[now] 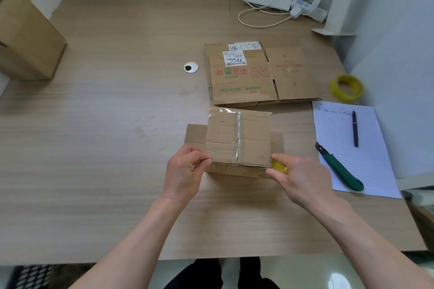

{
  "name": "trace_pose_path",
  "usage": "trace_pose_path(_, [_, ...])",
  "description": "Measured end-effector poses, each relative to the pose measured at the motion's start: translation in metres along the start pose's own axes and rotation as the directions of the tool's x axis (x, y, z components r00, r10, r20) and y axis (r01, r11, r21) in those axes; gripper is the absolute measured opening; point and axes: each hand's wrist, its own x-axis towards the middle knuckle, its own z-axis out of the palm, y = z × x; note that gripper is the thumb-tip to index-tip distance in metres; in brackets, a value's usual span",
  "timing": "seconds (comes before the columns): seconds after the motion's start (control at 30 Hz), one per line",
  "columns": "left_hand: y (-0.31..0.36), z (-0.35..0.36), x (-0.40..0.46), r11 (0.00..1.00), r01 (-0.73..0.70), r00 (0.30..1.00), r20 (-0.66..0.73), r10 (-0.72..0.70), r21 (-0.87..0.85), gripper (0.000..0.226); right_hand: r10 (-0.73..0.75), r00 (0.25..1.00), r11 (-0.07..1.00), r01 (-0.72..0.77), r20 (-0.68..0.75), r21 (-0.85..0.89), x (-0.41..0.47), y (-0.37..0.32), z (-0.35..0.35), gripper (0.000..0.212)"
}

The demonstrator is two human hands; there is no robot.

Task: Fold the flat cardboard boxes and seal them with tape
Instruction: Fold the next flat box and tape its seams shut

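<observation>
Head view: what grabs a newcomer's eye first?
The small cardboard box at centre, clear tape along its top seam, with the left hand gripping its near-left corner and the right hand holding something yellow at its near-right corner. Behind it lie flat printed boxes; a yellow tape roll sits at right.

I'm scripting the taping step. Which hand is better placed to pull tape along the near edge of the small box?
Probably the right hand: it pinches a yellow tape piece at the small brown cardboard box's near right corner, while the left hand grips the near left corner, steadying it.

Plain brown box (238,138), green-handled knife (340,169), yellow tape roll (347,87), white lined paper (366,148), seemingly black pen (355,128).
</observation>
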Motion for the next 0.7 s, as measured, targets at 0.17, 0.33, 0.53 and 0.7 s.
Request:
trace_pose_path(0.17, [-0.003, 0.004, -0.002, 1.000, -0.003, 0.999, -0.047, 0.002, -0.023, 0.012, 0.011, 1.000, 1.000, -0.011, 0.017, 0.013, 0.000, -0.001, 0.001, 0.042])
trace_pose_path(0.33, [-0.006, 0.007, -0.002, 1.000, -0.005, 0.997, -0.081, 0.003, -0.025, 0.014, -0.004, 1.000, 1.000, 0.004, 0.013, 0.019, 0.000, 0.000, 0.001, 0.042])
trace_pose_path(0.53, [0.000, 0.009, -0.001, 0.874, 0.324, 0.939, 0.006, -0.345, -0.363, 0.038, 0.012, 0.997, 0.999, -0.016, 0.078, 0.051, 0.005, 0.004, 0.003, 0.046])
trace_pose_path(0.7, [0.008, 0.016, 0.002, 0.713, 0.437, 0.871, 0.059, -0.488, -0.548, 0.028, 0.005, 0.962, 0.938, -0.099, 0.274, 0.331, 0.014, 0.011, -0.008, 0.021])
